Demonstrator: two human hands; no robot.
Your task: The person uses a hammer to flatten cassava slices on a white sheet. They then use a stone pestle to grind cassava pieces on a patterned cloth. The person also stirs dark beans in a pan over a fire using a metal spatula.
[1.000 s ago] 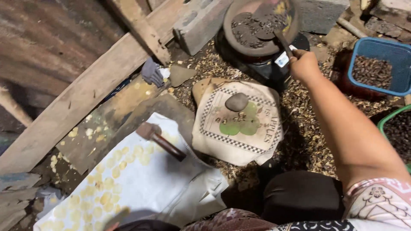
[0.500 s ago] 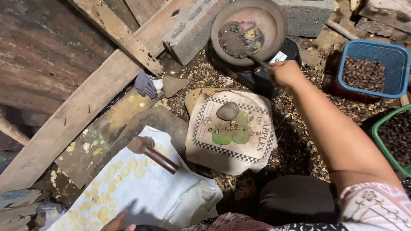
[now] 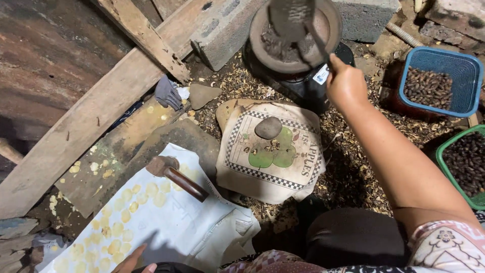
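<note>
Scoop lifted, blurred; right hand grip clenched on handle; left hand cropped, grip unclear.

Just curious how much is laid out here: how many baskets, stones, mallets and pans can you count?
Baskets: 2, blue basket and green basket
Stones: 2, stone on cloth, stone by plank
Mallets: 1, mallet
Pans: 1, pan
Total: 6

Flat stone on printed cloth; wooden-handled hammer on white sheet; blue basket, green basket, both holding dark, possibly roasted, seeds.
</note>
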